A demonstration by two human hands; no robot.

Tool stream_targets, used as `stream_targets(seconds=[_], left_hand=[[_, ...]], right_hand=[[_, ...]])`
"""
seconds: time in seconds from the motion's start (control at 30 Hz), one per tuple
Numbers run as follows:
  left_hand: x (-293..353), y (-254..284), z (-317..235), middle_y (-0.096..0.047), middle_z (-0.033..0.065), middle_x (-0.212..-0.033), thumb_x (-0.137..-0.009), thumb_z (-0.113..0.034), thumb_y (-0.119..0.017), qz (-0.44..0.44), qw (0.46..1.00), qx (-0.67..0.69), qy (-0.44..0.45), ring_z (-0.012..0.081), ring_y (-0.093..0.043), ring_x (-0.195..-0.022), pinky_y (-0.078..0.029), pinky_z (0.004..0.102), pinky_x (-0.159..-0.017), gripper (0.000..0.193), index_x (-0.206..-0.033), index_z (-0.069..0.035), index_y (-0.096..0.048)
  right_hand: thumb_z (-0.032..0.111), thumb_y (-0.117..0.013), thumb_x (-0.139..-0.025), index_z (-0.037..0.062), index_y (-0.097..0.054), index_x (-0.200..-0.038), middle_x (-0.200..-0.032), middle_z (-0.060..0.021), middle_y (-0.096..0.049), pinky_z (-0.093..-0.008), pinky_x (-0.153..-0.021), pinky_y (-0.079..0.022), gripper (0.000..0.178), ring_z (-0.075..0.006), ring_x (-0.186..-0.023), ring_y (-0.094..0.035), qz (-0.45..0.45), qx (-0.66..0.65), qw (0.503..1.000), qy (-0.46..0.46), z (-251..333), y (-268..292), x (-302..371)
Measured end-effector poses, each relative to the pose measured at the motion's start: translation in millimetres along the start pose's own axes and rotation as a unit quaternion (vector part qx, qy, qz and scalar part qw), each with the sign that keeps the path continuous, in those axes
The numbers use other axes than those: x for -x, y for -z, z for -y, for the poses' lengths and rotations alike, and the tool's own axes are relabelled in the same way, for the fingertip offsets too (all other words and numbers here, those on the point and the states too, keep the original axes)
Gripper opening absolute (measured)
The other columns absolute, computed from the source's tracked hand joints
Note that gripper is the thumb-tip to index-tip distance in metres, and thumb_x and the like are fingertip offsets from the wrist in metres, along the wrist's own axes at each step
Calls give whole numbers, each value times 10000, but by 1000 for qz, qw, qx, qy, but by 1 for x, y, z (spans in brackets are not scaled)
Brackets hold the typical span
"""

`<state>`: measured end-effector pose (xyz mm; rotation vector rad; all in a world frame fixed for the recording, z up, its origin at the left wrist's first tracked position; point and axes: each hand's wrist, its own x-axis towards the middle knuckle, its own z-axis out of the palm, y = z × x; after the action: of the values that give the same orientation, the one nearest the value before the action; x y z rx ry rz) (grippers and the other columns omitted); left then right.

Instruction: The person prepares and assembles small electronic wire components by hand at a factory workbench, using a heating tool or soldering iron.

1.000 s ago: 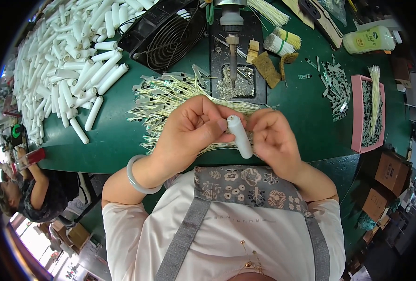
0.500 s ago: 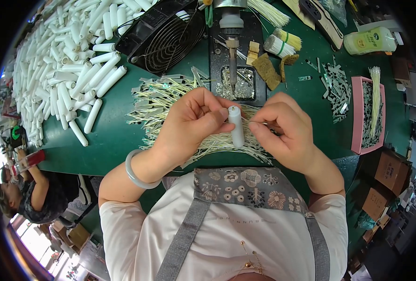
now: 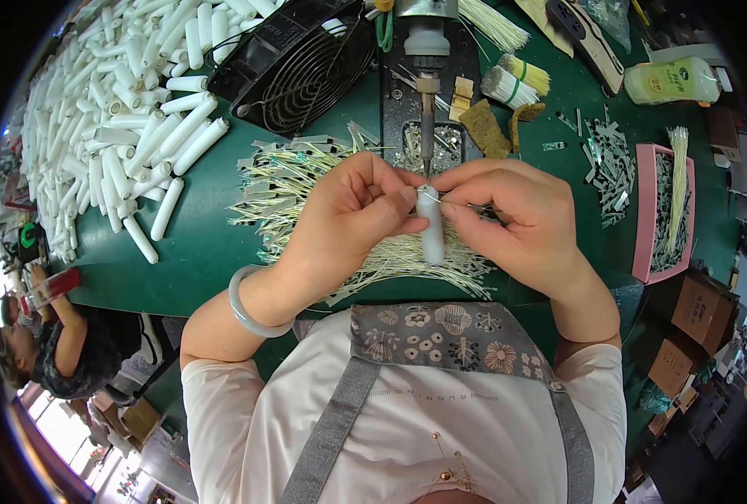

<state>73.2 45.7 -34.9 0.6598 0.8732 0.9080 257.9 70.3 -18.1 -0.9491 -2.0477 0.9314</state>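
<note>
My left hand [image 3: 336, 223] pinches a white cylindrical battery cell [image 3: 432, 235] between thumb and fingers, its end turned up toward the iron. Closed in a pinch, my right hand [image 3: 520, 218] holds a thin wire [image 3: 435, 198] against the upper end of the cell. Just above them, a soldering iron [image 3: 427, 105] points straight down from its mount, its tip very close to the cell's top. Whether tip and cell touch, I cannot tell. Under both hands lies a heap of thin pale wires [image 3: 424, 269], many attached to small strip-like boards [image 3: 264, 168].
A large pile of white cells [image 3: 113, 126] covers the left of the green table. Behind my hands stand a black fan [image 3: 315, 84] and brown sponge pieces [image 3: 484, 128]. Rightward are small circuit strips [image 3: 610, 172], a pink box [image 3: 645, 218] and a bottle [image 3: 672, 81]. A person [image 3: 63, 353] sits far left.
My right hand has moved up and inward, bringing the wire to the cell's upper end. The cell has shifted slightly right in the picture, now below the iron's tip.
</note>
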Motion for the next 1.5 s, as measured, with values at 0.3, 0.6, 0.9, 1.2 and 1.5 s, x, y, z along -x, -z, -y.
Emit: stream_targets(seconds=[0.3, 0.6, 0.9, 1.2, 1.5], left_hand=[[-3, 0, -1, -496, 95, -998, -842, -22, -496, -8, 1000, -15, 1, 118, -538, -871, -524, 254, -773, 51, -813, 5, -464], [-6, 2, -4, -501, 80, -1006, -845, -43, -512, -2, 1000, 1, 1, 110, -543, -863, -526, 247, -761, 63, -823, -5, -468], [-5, 1, -5, -506, 68, -991, -841, -32, -506, -3, 1000, -9, -7, 106, -541, -864, -526, 241, -750, 49, -821, -6, -470], [-6, 2, -4, -536, 126, -963, -843, 6, -495, -6, 1000, -16, 18, 136, -574, -806, -520, 225, -741, 61, -800, 30, -459], [0, 2, 1, -548, 141, -1003, -840, -24, -485, -6, 1000, -18, 0, 192, -573, -937, -525, 253, -744, 66, -788, -9, -447]], right_hand=[[12, -656, -670, 20, -612, -734, -800, -87, -644, -260, -582, -504, 78, -191, -692, -633, -12, -20, 1000, -15, 0, 3, -4], [10, -654, -672, 9, -612, -742, -799, -96, -645, -253, -584, -498, 82, -186, -688, -631, -13, -36, 998, -42, -1, 4, -6], [11, -652, -670, 9, -620, -752, -804, -100, -645, -256, -590, -496, 88, -186, -697, -631, -16, -39, 998, -35, 0, 3, -8], [8, -654, -674, 9, -629, -741, -794, -80, -640, -202, -531, -437, 72, -112, -650, -589, -4, -110, 990, -89, -4, 8, -7], [35, -697, -655, 21, -609, -701, -784, -45, -596, -188, -471, -352, 101, -67, -560, -470, -11, -123, 982, -141, 0, 1, 7]])
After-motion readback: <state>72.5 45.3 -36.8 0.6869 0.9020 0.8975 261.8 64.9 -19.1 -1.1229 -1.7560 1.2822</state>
